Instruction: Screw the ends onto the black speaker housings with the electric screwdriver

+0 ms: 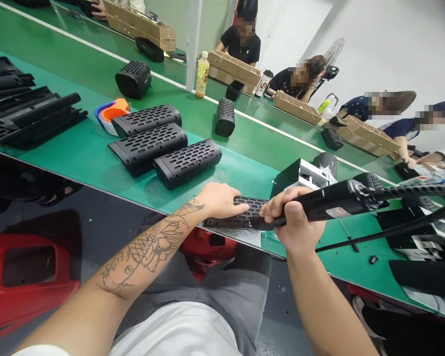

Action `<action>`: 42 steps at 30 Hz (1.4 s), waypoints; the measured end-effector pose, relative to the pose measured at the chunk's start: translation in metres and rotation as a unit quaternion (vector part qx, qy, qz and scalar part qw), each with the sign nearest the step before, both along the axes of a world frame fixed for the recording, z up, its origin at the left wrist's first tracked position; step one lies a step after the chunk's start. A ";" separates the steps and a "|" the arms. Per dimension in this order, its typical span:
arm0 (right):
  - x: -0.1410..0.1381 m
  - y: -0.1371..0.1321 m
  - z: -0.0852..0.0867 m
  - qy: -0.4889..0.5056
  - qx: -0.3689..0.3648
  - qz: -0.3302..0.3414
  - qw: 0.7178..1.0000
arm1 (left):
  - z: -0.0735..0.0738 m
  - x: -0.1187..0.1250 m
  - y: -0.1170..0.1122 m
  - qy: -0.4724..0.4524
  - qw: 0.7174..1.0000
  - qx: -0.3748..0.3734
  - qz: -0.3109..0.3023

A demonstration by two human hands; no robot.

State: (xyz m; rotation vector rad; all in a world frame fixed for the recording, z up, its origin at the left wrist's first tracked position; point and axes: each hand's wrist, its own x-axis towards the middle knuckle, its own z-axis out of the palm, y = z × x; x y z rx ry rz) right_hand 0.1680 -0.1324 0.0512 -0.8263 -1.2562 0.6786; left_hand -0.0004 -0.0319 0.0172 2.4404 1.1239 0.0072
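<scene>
In the head view my right hand [300, 222] is wrapped round a black electric screwdriver [330, 200], held nearly level with its tip pointing left. The tip meets a black slotted housing [252, 210] that lies at the table's near edge; whether it sits in a screw is too small to tell. My left hand [222, 201] grips the left part of this housing, thumb along its slotted face and fingers over its far side. Beyond my left hand, three similar housings [187, 163] lie side by side.
Black shell parts [29, 109] are piled at the left, near an orange and blue tape roll [113, 114]. A metal-fronted box [300, 173] stands beyond my right hand. The screwdriver's cable [385, 235] trails right. Co-workers sit across the green table [252, 173] behind cardboard boxes [233, 69].
</scene>
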 end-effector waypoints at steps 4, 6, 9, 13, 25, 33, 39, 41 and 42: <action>0.001 0.002 -0.002 -0.010 -0.022 0.008 1.000 | -0.002 0.002 0.003 -0.003 1.000 -0.004 -0.004; 0.002 0.002 -0.003 -0.008 -0.028 0.027 0.999 | -0.001 0.002 0.004 0.000 1.000 -0.008 -0.009; 0.003 0.002 -0.004 -0.011 -0.034 0.060 0.998 | 0.002 0.002 0.005 0.001 1.000 -0.015 -0.011; 0.003 0.001 -0.004 -0.039 -0.042 0.072 0.996 | 0.004 0.002 0.006 -0.007 1.000 -0.021 -0.007; 0.010 -0.001 0.000 -0.010 -0.034 0.054 0.998 | -0.002 0.002 0.004 0.004 1.000 -0.006 0.000; 0.127 0.036 0.006 -0.039 0.074 -0.376 0.923 | -0.003 0.004 0.003 0.003 1.000 -0.020 0.008; 0.164 0.041 -0.017 -0.020 0.067 -0.329 0.942 | -0.004 0.006 0.001 0.003 1.000 -0.020 0.019; 0.155 0.035 -0.014 -0.034 0.043 -0.343 0.938 | -0.004 0.006 0.001 0.003 1.000 -0.021 0.020; 0.148 0.032 -0.010 -0.034 0.031 -0.350 0.936 | -0.003 0.005 0.002 0.002 1.000 -0.022 0.020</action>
